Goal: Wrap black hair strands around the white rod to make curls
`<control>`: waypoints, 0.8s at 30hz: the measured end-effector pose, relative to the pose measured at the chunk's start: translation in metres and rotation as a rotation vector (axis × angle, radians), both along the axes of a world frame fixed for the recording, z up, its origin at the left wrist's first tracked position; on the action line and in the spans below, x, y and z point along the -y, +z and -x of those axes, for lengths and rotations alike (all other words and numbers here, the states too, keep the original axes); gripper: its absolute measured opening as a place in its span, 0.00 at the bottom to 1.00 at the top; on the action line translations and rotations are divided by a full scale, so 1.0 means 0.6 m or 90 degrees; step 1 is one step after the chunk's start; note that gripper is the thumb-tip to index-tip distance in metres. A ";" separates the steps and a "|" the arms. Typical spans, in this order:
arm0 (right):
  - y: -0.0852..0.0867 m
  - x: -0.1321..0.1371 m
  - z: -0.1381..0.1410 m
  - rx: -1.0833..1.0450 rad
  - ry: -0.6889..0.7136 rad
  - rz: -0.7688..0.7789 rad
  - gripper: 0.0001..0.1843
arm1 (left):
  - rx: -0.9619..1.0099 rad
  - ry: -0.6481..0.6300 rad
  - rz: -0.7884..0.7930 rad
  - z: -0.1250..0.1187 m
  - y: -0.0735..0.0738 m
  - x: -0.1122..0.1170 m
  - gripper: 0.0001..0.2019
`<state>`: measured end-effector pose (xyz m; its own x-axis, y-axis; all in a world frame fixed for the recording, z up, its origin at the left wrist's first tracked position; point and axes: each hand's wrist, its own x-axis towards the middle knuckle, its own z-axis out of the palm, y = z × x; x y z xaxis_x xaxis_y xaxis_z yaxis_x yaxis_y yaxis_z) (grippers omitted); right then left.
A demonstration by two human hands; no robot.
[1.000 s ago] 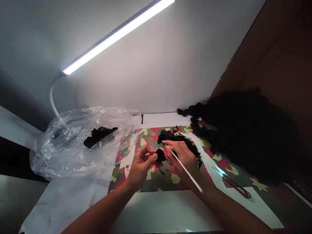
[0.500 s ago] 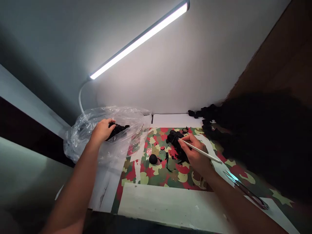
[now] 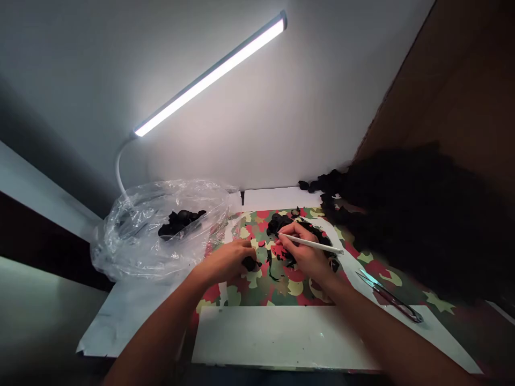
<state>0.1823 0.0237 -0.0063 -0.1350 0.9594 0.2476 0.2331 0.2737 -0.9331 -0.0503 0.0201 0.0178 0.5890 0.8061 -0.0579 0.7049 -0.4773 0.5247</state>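
Note:
My right hand [image 3: 303, 246] pinches a slim white stick [image 3: 316, 245] in a pen-like hold, its tip at a heap of black rounded pieces [image 3: 277, 222]. Part of that heap is hidden behind the hand. My left hand [image 3: 231, 258] is low over the patterned sheet, fingers curled at a small black ball [image 3: 249, 264]. The fingers partly cover the ball, and what they grip is hard to make out. Thin black scraps [image 3: 271, 268] lie between the two hands. Farther left, a clear plastic bag [image 3: 132, 236] holds more black pieces [image 3: 181, 221].
Scissors [image 3: 390, 297] lie at the right on the camouflage-like sheet [image 3: 257, 292]. A large black mass [image 3: 418, 225] fills the right side by a brown panel [image 3: 454, 91]. A lit tube lamp [image 3: 213, 75] hangs over the back. A white board [image 3: 281, 335] runs along the front.
My left hand has left the black pieces in the plastic bag and come right, down to the small black ball. The right hand still holds the stick at the heap. The view has shifted slightly.

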 end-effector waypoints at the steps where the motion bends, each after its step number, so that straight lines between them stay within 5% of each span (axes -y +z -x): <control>1: 0.003 0.005 0.003 -0.009 0.016 0.000 0.11 | 0.086 0.026 0.033 -0.002 -0.007 0.001 0.10; 5: 0.012 0.030 0.018 -0.030 0.072 -0.035 0.10 | 0.445 0.160 0.187 -0.009 -0.019 0.008 0.10; 8: 0.013 0.045 0.026 -0.044 0.042 -0.079 0.11 | 0.552 0.171 0.210 -0.017 -0.016 0.018 0.11; 12: 0.007 0.047 0.028 0.004 0.052 -0.114 0.17 | 0.536 0.182 0.183 -0.031 -0.012 0.032 0.11; 17: -0.005 0.041 0.038 0.072 0.046 -0.242 0.08 | 0.438 0.206 0.071 -0.047 -0.021 0.042 0.06; 24: 0.003 0.037 0.046 0.051 -0.012 -0.069 0.14 | 0.459 0.229 -0.107 -0.052 -0.020 0.044 0.04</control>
<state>0.1548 0.0014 -0.0044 -0.1399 0.9304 0.3387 0.3115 0.3660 -0.8769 -0.0189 -0.0065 0.0058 0.1389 0.9170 0.3738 0.3466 -0.3986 0.8491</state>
